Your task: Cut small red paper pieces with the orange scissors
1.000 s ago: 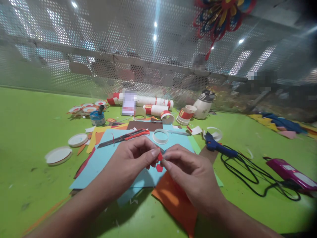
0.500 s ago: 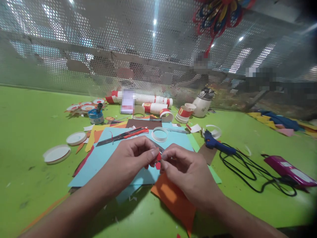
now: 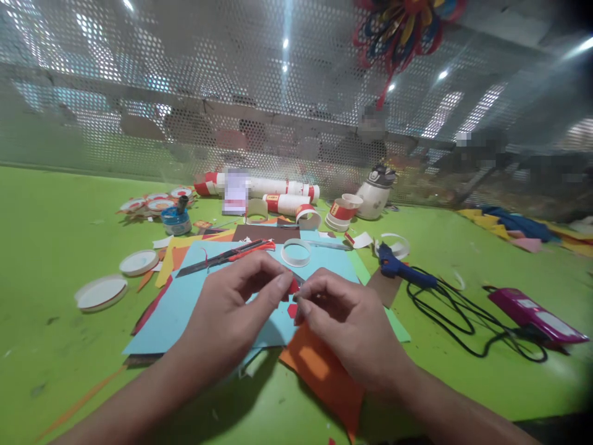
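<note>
My left hand (image 3: 236, 309) and my right hand (image 3: 347, 321) meet fingertip to fingertip over a light blue paper sheet (image 3: 194, 303). Both are pinched on a small red paper piece (image 3: 293, 287) held between them. A second small red scrap (image 3: 291, 310) lies on the blue sheet just below the fingers. An orange sheet (image 3: 324, 377) lies under my right hand. A red utility knife (image 3: 231, 254) rests on the blue sheet beyond my left hand, next to a white paper ring (image 3: 296, 252).
On the green table (image 3: 55, 235): white lids (image 3: 99, 292) at left, a blue glue pot (image 3: 175, 219), stacked red-and-white paper cups (image 3: 278, 188), a white jug (image 3: 373, 194), a blue glue gun (image 3: 401, 269) with black cord, a magenta device (image 3: 532, 312). Perforated metal screen behind.
The two hands stayed pinched together on the red piece and shifted slightly to the left and down in view. The fingers have worked the piece a little; nothing else on the table moved.
</note>
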Tool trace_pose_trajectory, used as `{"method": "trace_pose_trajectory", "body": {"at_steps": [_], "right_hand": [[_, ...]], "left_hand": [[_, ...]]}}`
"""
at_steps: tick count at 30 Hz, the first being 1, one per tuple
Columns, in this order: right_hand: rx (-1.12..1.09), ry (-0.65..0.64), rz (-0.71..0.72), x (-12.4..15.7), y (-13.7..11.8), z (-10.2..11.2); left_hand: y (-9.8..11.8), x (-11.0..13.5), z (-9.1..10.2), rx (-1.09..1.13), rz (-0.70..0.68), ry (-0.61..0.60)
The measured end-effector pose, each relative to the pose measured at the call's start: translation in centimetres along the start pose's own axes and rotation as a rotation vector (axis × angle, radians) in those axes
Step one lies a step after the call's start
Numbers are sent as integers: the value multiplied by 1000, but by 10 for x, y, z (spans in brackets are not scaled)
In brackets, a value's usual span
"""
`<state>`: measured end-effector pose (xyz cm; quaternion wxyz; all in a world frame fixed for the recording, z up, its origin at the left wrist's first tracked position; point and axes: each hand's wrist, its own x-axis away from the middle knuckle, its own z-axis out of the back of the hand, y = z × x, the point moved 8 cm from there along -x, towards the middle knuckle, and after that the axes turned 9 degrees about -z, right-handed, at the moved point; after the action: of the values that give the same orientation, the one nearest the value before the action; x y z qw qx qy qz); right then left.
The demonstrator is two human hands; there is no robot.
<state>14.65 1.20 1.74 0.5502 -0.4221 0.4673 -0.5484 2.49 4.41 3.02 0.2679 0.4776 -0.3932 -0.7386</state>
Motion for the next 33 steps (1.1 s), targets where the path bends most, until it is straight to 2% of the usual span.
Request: {"method": "trace_pose_trajectory", "body": {"at_steps": [3, 8, 10, 14, 17, 28, 33], "right_hand": [[-121, -36, -12, -1, 0, 1], [-181, -92, -22, -1, 2, -1], [-138, -51, 49, 0, -2, 2], [61, 85, 299, 7, -18, 8], [112, 122, 366, 9, -21, 9], [162, 85, 327, 6, -17, 5], [339, 120, 462, 12, -26, 5]], "left_hand": [[-14, -1, 0, 164, 130, -4], [-24, -1, -6, 339, 224, -46], [-26, 1, -9, 399, 260, -55], [-31, 2, -14, 494, 338, -53], [-32, 1, -17, 548, 371, -62], [-31, 2, -18, 440, 339, -123], [-28, -1, -15, 331, 326, -127]]}}
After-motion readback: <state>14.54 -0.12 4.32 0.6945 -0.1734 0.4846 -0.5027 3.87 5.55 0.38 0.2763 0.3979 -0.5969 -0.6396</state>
